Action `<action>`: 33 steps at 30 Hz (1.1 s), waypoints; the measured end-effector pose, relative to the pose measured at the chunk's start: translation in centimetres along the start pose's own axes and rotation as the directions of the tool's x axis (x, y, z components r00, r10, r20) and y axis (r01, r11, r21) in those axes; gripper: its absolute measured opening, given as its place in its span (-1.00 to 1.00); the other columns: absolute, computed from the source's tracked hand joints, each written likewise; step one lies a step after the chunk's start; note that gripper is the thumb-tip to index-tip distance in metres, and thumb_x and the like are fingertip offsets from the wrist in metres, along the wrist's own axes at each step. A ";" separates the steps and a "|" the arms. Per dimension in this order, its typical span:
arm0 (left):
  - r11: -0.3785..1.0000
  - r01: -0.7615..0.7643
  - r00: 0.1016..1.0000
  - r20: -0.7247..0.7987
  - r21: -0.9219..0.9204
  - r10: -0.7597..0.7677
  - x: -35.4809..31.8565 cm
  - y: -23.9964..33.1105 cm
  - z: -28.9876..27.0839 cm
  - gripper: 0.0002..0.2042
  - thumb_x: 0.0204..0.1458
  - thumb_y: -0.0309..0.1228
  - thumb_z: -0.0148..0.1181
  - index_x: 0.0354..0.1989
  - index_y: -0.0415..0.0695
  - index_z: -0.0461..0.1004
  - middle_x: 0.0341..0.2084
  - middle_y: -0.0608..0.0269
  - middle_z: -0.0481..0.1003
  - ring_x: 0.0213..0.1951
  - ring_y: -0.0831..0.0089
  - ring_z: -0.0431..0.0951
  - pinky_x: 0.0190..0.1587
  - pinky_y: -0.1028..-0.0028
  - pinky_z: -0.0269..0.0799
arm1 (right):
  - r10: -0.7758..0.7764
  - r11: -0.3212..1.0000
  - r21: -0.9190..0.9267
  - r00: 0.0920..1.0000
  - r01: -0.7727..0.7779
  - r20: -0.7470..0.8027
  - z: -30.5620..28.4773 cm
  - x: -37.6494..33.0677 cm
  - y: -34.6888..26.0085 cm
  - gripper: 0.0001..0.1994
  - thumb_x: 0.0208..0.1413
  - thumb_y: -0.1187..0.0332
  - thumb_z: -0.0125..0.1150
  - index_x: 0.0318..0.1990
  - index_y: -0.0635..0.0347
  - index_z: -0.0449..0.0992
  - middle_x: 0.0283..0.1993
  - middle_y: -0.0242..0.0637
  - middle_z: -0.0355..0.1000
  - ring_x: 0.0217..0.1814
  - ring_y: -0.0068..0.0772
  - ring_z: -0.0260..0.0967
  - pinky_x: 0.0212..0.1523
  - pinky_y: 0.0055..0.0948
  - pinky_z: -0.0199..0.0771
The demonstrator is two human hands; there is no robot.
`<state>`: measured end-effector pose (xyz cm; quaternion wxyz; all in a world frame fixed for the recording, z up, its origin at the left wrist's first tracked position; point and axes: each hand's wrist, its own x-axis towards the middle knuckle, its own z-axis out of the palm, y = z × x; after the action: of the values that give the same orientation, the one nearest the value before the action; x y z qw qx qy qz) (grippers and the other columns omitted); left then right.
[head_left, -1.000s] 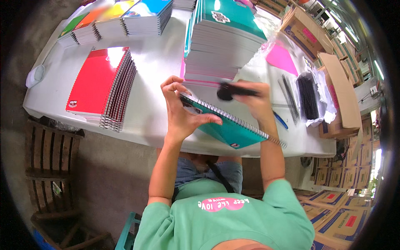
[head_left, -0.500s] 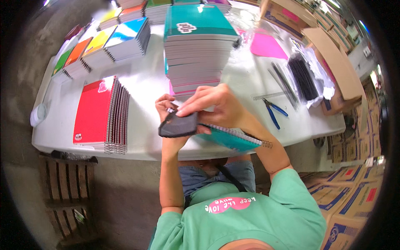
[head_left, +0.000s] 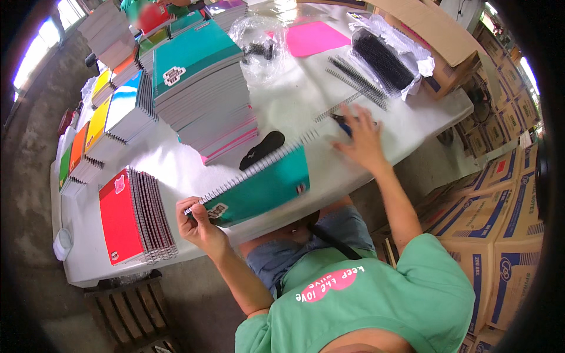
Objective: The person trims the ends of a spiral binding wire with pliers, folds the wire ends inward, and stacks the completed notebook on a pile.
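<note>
My left hand (head_left: 203,229) is closed on the left end of a teal spiral notebook (head_left: 265,185), thumb on top. The notebook lies tilted near the table's front edge, and its coil (head_left: 309,137) sticks out past the far right end. Just beyond the notebook lies a flat black sole-shaped piece (head_left: 263,150). My right hand (head_left: 364,141) is over the table with its fingers spread, touching or right above a pair of blue-handled cutting pliers (head_left: 341,122), which it partly covers. A loose wire coil (head_left: 332,110) lies by the pliers.
A tall stack of teal notebooks (head_left: 200,56) stands beyond the notebook. Red notebooks (head_left: 120,217) lie at the left. Black coils (head_left: 382,62) rest in white wrapping near an open carton (head_left: 435,38). A pink sheet (head_left: 318,38) lies behind. Another person's sleeve (head_left: 130,6) shows at the back.
The black piece has left my hands and lies on the table. My right hand has moved right to the pliers, while my left hand has gone to the notebook's left end. The view has turned.
</note>
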<state>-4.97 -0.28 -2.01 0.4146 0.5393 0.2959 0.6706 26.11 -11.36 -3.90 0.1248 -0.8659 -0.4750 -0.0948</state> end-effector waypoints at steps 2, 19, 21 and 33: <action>0.999 0.023 0.994 -0.109 -0.032 -0.026 -0.7 0.4 0.7 -0.78 0.06 -0.33 0.21 -0.39 -0.25 0.39 -0.46 0.35 0.33 -0.42 0.61 0.28 -0.34 0.64 0.18 | 0.022 1.000 -0.012 0.996 -0.023 -0.084 3.3 -1.1 4.8 -0.25 0.02 0.09 0.18 0.35 -0.03 -0.01 0.26 -0.05 0.09 0.35 0.06 -0.04 0.26 0.11 -0.02; 0.743 -0.386 0.908 0.082 0.547 0.411 -3.3 2.2 3.7 -0.70 -0.17 -0.59 0.36 -0.19 -0.20 0.57 -0.48 0.27 0.49 -0.43 0.54 0.45 -0.36 0.59 0.36 | -0.439 0.608 0.621 0.861 0.495 -0.256 -10.0 -8.1 -10.9 -0.27 -0.26 0.38 0.27 0.24 -0.08 0.27 -0.18 -0.17 0.12 -0.18 -0.18 0.05 -0.08 -0.30 0.10; 0.755 -0.391 0.905 0.071 0.526 0.419 -3.4 2.3 4.2 -0.69 -0.20 -0.60 0.36 -0.19 -0.17 0.58 -0.51 0.29 0.48 -0.46 0.56 0.42 -0.38 0.59 0.33 | -0.427 0.635 0.625 0.881 0.453 -0.204 -9.9 -8.1 -11.2 -0.33 -0.23 0.41 0.25 0.19 -0.13 0.33 -0.13 -0.14 0.14 -0.14 -0.16 0.08 -0.05 -0.25 0.13; 0.702 -0.452 0.873 0.114 0.550 0.473 -3.4 2.2 4.4 -0.55 -0.39 -0.71 0.20 -0.20 -0.10 0.60 -0.55 0.46 0.51 -0.54 0.56 0.33 -0.30 0.55 0.15 | -0.484 0.629 0.620 0.860 0.470 -0.161 -9.9 -7.7 -11.4 -0.48 -0.10 0.31 0.29 0.12 -0.03 0.40 -0.11 -0.15 0.26 -0.11 -0.18 0.23 -0.05 -0.22 0.26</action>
<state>-1.02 -4.56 -0.74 0.0507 0.6813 0.3417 0.6454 11.95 -14.60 4.76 0.3774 -0.6144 -0.6909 0.0520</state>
